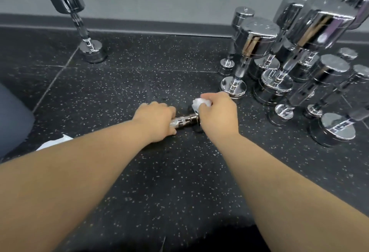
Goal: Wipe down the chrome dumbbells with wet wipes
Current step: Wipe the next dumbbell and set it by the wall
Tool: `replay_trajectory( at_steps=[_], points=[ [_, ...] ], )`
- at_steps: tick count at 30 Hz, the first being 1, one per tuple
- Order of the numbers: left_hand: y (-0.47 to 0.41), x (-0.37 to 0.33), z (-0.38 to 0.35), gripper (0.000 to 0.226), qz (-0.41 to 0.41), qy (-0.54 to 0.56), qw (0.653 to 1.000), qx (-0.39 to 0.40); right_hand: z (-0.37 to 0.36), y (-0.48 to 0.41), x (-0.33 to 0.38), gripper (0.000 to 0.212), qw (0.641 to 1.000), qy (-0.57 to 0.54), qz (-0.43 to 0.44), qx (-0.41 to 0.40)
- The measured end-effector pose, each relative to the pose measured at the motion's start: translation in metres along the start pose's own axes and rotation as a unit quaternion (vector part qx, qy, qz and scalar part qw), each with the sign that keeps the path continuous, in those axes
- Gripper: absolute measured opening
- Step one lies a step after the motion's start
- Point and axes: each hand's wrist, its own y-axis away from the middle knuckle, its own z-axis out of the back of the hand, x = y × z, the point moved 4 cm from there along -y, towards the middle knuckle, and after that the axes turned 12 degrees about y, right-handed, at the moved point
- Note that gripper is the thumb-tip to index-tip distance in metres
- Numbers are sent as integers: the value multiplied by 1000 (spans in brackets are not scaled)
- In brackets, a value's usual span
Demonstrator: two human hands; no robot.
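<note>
A small chrome dumbbell (184,120) lies on its side on the black speckled floor at the centre. My left hand (156,117) grips its left part, hiding that end. My right hand (218,114) covers the right head and holds a crumpled white wet wipe (199,102) against it. Only the knurled handle and a collar show between the two hands.
Several chrome dumbbells (257,37) stand on end in a tight cluster at the right. One more dumbbell (79,23) stands alone at the back left by the grey wall. White wipe material (55,142) lies on the floor beside my left forearm. A grey rounded object (14,119) sits at the left edge.
</note>
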Motion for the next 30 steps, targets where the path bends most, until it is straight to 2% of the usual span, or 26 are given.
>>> replay_trajectory(
  at_steps=[2,4,6,8,10,11,13,15,17,19,21,23,25,26,28,30],
  points=[
    [18,22,-2,63,17,-21,999,21,-15,6,17,25,993,86,63,46],
    [37,43,-9,84,13,56,998,37,-31,14,24,24,974,197,104,48],
    [53,64,-10,99,17,160,987,11,-45,26,32,29,959,254,117,51],
    [60,80,-8,97,32,204,978,-29,-61,43,44,31,958,225,141,106],
    [60,84,-7,86,12,172,984,-51,-67,57,59,29,958,165,189,141],
    [57,85,-6,84,2,149,987,-52,-65,56,63,30,956,161,208,130],
    [50,90,-5,83,7,155,988,-29,-58,36,57,33,945,243,203,80],
    [44,96,-4,75,11,186,982,-10,-55,18,44,31,930,332,145,55],
    [38,101,-4,65,9,209,978,-2,-64,24,50,23,940,304,135,75],
    [34,103,-6,59,5,224,974,-2,-79,44,66,24,950,229,178,113],
    [32,104,-7,62,-2,229,973,-8,-81,46,73,28,950,208,204,114],
    [30,107,-8,68,3,246,969,-7,-70,25,61,35,960,227,128,100],
    [28,110,-9,76,11,269,963,-5,-63,17,49,30,960,256,66,96],
    [26,111,-9,79,13,277,961,-4,-65,23,51,26,958,255,72,110],
    [24,111,-10,75,10,288,958,-4,-78,43,65,21,950,236,137,154],
    [24,113,-10,80,9,297,955,-9,-83,50,70,27,958,179,151,168]
  ],
)
